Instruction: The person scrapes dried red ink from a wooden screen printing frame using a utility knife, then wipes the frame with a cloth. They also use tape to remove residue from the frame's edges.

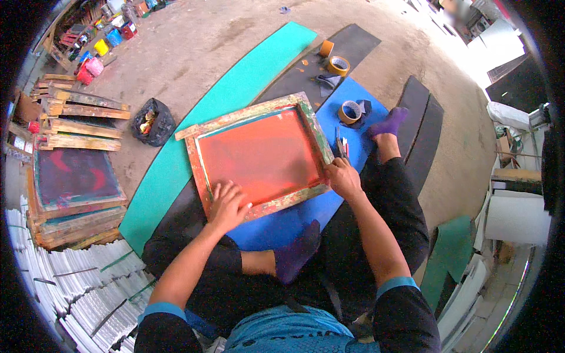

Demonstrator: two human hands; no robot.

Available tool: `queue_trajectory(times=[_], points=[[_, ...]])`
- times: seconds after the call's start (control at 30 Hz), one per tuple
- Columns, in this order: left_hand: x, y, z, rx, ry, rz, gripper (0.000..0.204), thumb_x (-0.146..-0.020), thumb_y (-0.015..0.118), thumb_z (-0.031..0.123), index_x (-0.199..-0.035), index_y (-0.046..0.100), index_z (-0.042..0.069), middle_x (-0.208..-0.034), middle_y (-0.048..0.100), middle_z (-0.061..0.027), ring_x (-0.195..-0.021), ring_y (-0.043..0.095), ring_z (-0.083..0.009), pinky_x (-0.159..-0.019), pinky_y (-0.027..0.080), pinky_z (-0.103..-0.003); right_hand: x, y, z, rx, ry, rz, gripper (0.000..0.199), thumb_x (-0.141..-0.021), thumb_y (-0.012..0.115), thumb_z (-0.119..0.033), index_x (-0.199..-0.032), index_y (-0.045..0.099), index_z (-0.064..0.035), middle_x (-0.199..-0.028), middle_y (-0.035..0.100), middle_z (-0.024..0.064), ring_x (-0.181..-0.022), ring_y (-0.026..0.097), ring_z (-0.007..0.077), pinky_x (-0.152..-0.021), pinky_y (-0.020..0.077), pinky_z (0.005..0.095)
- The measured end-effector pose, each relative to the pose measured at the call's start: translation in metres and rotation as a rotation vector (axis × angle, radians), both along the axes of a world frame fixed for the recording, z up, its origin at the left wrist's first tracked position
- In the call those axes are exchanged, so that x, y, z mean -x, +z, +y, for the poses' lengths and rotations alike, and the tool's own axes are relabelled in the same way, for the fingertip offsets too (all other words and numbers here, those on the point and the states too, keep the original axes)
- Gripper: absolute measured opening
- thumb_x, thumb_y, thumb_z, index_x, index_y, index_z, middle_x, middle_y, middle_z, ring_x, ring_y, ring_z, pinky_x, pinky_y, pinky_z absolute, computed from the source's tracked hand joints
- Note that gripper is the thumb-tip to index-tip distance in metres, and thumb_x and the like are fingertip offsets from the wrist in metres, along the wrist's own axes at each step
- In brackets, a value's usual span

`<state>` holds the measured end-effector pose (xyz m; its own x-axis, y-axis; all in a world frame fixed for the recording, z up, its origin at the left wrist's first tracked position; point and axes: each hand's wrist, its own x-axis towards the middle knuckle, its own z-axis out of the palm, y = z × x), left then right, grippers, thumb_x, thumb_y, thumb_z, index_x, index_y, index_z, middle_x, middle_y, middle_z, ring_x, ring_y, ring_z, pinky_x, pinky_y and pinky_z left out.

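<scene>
A wooden screen-printing frame (256,207) with paint-crusted rails and orange-red mesh (259,159) lies tilted in front of me, partly over a blue mat. My left hand (228,205) rests on its near left corner, fingers spread over the rail and mesh, holding nothing. At the right rail, close to the near right corner, my right hand (343,178) is closed with its fingertips curled on the wood. Just beyond that hand are scissors (339,141) and some pen-like tools (345,148). A roll of tape (349,112) sits on the blue mat (360,94) beside a dark cloth.
Two more tape rolls lie on a dark mat (359,44), next to a long green mat (235,82). A black bag (151,122) with scraps stands left. Stacked frames (79,176) and white sheets (97,282) line the left side. My purple-socked foot (391,122) is at right.
</scene>
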<state>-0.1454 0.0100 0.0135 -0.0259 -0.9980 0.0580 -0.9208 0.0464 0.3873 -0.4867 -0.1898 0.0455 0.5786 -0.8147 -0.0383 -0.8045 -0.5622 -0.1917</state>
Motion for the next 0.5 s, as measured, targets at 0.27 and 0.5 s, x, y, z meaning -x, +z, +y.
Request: queue_trajectory(times=[0.27,0.5], points=[[0.08,0.002,-0.024,0.051,0.08,0.304,0.023,-0.084,0.072,0.024,-0.097,0.074,0.006,-0.093,0.07,-0.0112,-0.095,0.062,-0.0321,-0.087,0.048,-0.045,0.033,-0.01,0.002,-0.078,-0.045,-0.064,0.016,-0.083,0.065,-0.014,-0.097,0.072,-0.0106,-0.092,0.067,0.009,-0.092,0.067,0.0323,-0.08,0.0561,0.0436],[0.164,-0.016,-0.105,-0.088,0.139,0.553,0.025,-0.089,0.069,0.029,-0.095,0.075,0.005,-0.094,0.072,-0.0176,-0.09,0.068,-0.0373,-0.078,0.051,-0.049,0.029,-0.03,0.018,-0.074,-0.298,-0.447,0.027,-0.077,0.063,-0.004,-0.103,0.069,-0.002,-0.099,0.07,0.0186,-0.094,0.069,0.0369,-0.084,0.0551,0.0451]])
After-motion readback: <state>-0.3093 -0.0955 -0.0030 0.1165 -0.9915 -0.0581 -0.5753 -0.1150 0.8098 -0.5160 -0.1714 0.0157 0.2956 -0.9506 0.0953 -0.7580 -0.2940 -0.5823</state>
